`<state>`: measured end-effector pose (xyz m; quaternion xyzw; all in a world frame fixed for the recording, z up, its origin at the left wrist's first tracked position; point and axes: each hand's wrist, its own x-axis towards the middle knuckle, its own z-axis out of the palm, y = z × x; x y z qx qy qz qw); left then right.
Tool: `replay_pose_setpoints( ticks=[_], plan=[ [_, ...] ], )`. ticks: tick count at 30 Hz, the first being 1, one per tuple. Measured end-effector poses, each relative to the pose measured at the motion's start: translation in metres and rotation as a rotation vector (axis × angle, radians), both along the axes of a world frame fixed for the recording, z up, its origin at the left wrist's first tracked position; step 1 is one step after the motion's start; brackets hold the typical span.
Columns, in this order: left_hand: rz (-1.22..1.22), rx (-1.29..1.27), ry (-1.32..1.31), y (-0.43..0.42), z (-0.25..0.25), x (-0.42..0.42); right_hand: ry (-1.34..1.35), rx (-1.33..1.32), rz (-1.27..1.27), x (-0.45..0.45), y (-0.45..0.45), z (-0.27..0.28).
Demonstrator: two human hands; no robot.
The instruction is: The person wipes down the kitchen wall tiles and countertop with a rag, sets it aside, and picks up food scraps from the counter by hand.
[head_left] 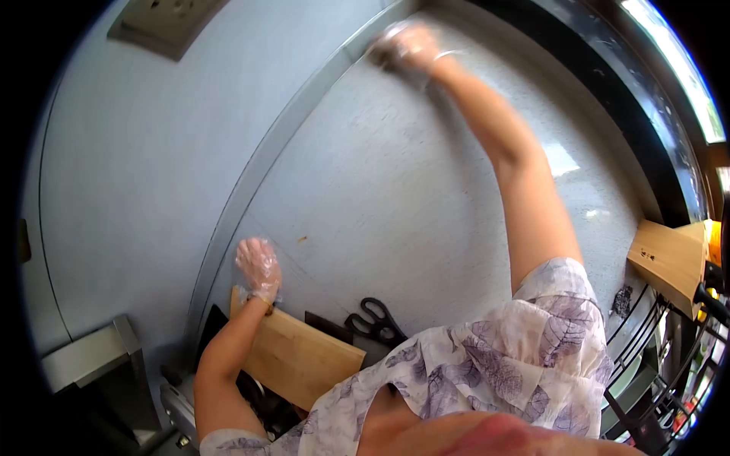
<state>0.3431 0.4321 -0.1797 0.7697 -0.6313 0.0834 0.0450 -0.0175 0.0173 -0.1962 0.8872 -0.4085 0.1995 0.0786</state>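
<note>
My right hand [414,47], in a clear plastic glove, reaches to the far end of the grey countertop [380,175], by the raised edge along the wall. It is smeared by motion, and its fingers close over a dark, greyish wad [386,53] whose kind I cannot make out. My left hand [259,266], also in a clear plastic glove, rests at the near left of the counter with its fingers curled in and nothing visible in them. Just below its wrist lies a wooden board [304,357]. Black-handled scissors [374,323] lie to the right of the board.
A small brownish scrap [303,239] lies on the countertop. At right stand a cardboard box [669,254] and a black wire rack [646,342]. A wall socket [163,23] is at upper left, and a metal frame [91,353] stands at lower left. A dark ledge [608,83] borders the far right side.
</note>
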Motion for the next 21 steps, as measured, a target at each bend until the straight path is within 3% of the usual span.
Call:
replay_pose_setpoints(
  ticks=[1, 2, 3, 4, 5, 7, 9, 12, 13, 14, 15, 16, 17, 18, 21],
  plan=[
    [0.001, -0.013, 0.013, -0.001, 0.001, -0.002, 0.057, -0.06, -0.175, -0.018, -0.007, 0.0],
    [-0.002, -0.025, 0.028, -0.004, 0.0, -0.003, 0.036, -0.316, -0.068, -0.044, -0.046, -0.029],
    [0.006, -0.014, 0.027, -0.001, 0.0, -0.003, -0.137, 0.16, -0.332, -0.032, 0.018, 0.072],
    [0.012, -0.011, 0.029, -0.001, -0.002, -0.002, -0.106, 0.252, -0.572, -0.042, 0.001, 0.067],
    [0.017, -0.013, 0.03, -0.004, -0.003, -0.001, -0.186, 0.405, -0.607, -0.039, 0.028, 0.1],
    [0.003, -0.002, 0.056, -0.007, 0.001, -0.001, -0.279, 0.36, -0.777, -0.045, -0.014, 0.058],
    [0.014, 0.006, 0.074, -0.001, 0.0, -0.001, 0.051, 0.229, -0.693, -0.03, 0.002, 0.074],
    [0.034, -0.015, 0.066, -0.005, -0.005, -0.002, 0.055, 0.341, -0.38, 0.013, 0.088, 0.134],
    [0.039, -0.01, 0.056, -0.005, -0.006, -0.001, 0.281, 0.23, -0.385, 0.01, 0.017, 0.033],
    [0.042, -0.014, 0.044, -0.007, -0.006, -0.002, 0.354, 0.359, -0.34, 0.046, 0.073, 0.054],
    [0.035, -0.034, 0.037, -0.007, -0.006, -0.002, 0.254, 0.509, -0.071, 0.071, 0.127, 0.081],
    [0.028, -0.055, 0.026, -0.007, -0.007, -0.002, 0.551, 0.517, 0.038, 0.109, 0.138, 0.042],
    [0.023, -0.076, 0.014, -0.007, -0.008, -0.003, 0.182, 0.536, 0.251, 0.127, 0.187, 0.049],
    [0.027, -0.063, 0.011, -0.005, -0.009, -0.002, 0.404, 0.347, 0.42, 0.146, 0.223, 0.064],
    [0.021, -0.045, -0.002, -0.007, -0.007, 0.0, 0.089, 0.266, 0.688, 0.153, 0.232, 0.047]
  ],
)
